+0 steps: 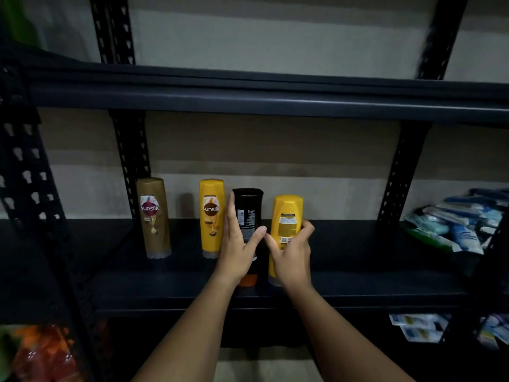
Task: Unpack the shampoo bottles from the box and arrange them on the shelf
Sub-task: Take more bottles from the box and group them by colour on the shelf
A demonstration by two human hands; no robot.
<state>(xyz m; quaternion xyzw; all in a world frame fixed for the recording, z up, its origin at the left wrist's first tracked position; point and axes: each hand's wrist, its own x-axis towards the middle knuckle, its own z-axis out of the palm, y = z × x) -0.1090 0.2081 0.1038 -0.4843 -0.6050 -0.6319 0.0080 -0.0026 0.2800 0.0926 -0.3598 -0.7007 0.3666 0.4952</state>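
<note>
Several shampoo bottles stand cap-down on the black shelf. A gold-brown Sunsilk bottle is at the left and a yellow Sunsilk bottle stands to its right, both labels facing me. My left hand grips a black bottle with an orange cap, its back label toward me. My right hand grips another yellow bottle, back label toward me. Both held bottles are upright near the shelf's front edge. The box is not in view.
Black perforated uprights stand at the left and right behind the bottles. An upper shelf beam runs overhead. Blue and white packets pile up on the shelf at the right, with more packets below. Red-orange bags sit at lower left.
</note>
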